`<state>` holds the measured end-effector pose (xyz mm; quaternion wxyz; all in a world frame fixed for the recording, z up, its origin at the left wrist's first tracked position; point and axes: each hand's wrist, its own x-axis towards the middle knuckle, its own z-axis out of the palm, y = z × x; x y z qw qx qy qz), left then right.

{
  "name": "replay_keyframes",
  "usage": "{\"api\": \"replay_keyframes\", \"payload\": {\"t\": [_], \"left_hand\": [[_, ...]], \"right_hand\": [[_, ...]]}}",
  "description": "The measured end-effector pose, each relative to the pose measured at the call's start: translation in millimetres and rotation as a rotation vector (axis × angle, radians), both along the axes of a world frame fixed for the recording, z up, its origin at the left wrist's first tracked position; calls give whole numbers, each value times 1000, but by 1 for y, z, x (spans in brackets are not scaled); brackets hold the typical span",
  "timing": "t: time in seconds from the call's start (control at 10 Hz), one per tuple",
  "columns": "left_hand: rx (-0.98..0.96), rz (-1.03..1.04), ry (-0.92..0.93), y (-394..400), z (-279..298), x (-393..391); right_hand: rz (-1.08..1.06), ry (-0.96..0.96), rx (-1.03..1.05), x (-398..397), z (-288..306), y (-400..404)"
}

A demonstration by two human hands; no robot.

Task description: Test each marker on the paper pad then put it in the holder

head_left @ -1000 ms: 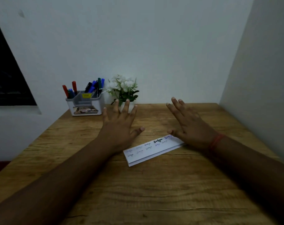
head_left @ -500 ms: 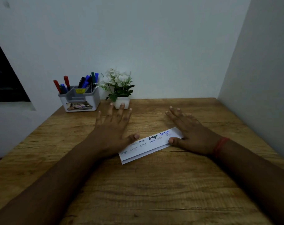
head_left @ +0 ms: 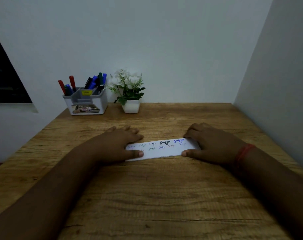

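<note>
A narrow white paper pad with several small scribbled words in different colours lies flat on the wooden table. My left hand holds its left end, thumb at the near edge and fingers at the far edge. My right hand holds the right end the same way. The grey and white holder stands at the back left. It contains several markers: red ones on its left side, blue, black and green ones on its right. No marker is in either hand.
A small white pot with white flowers stands just right of the holder by the back wall. A side wall runs along the table's right edge. A dark window is at the left.
Both hands came down from spread above the table and closed in on the two ends of the pad. The pad turned from slanted to nearly level.
</note>
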<state>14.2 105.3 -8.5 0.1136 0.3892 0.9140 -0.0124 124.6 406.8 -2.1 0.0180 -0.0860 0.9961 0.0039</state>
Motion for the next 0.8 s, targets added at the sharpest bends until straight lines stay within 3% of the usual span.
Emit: {"api": "replay_keyframes", "payload": {"t": [0.4,0.6,0.8], "left_hand": [[116,-25,-124,-10,6,-3],[147,-44,-153,-10,6,-3],[257,23,-108,-10,3,-4]], "right_hand": [[11,-50,80,3,10,4],[43,-36,39,4,10,8],[4,-12,-136,5,12,12]]}}
